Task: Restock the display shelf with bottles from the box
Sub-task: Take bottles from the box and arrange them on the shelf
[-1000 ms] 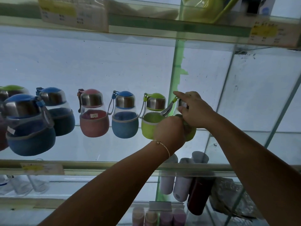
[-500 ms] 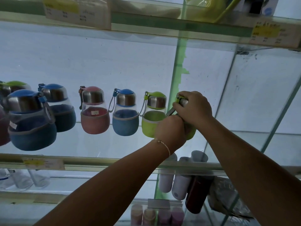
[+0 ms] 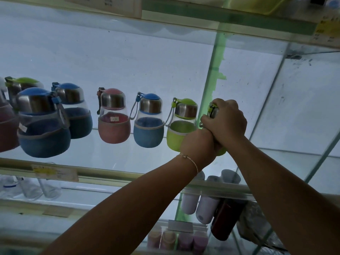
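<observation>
Glass shelf (image 3: 110, 161), row: large blue bottle (image 3: 44, 126), pink bottle (image 3: 114, 124), small blue bottle (image 3: 148, 126), green bottle (image 3: 181, 126). Row's right end, just beside: held green bottle (image 3: 213, 112), left hand (image 3: 197, 144) curled round its body, right hand (image 3: 226, 120) fingers wrapped over its cap.

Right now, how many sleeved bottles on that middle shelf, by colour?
Blue bottles: 3
Green bottles: 3, counting the held green bottle in the left hand and right hand
Pink bottles: 2, one cut off at left
Total: 8
</observation>
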Available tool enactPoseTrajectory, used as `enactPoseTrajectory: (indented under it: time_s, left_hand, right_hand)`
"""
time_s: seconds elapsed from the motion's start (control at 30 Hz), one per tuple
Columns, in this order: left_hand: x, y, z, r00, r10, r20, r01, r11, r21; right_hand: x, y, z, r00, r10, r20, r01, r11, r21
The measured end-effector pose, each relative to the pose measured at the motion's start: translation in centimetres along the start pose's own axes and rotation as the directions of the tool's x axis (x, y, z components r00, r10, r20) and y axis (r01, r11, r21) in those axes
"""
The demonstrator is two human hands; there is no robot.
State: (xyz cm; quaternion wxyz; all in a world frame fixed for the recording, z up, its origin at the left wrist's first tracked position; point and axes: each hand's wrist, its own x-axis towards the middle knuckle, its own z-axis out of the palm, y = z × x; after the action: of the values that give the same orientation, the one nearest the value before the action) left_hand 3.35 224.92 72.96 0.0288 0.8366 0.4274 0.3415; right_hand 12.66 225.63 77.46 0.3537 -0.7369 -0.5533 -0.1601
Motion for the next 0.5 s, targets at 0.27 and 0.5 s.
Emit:
enactPoseTrajectory:
  time_s: [0.27,0.5]
  left_hand:
    - [-0.3,0.1,-0.1,0.999,0.030,-0.036,-0.030,0.999,0.015]
    - [-0.1,0.3,-1.4,0.997,0.076,0.028,-0.079,0.992,0.100]
  right_hand:
    - [-0.2,0.6,-0.9,0.996,-0.021,0.092,0.011,0.993,0.115]
    - [-0.3,1.4,-2.3,0.994,-0.022,0.109,0.003,0.984,0.176]
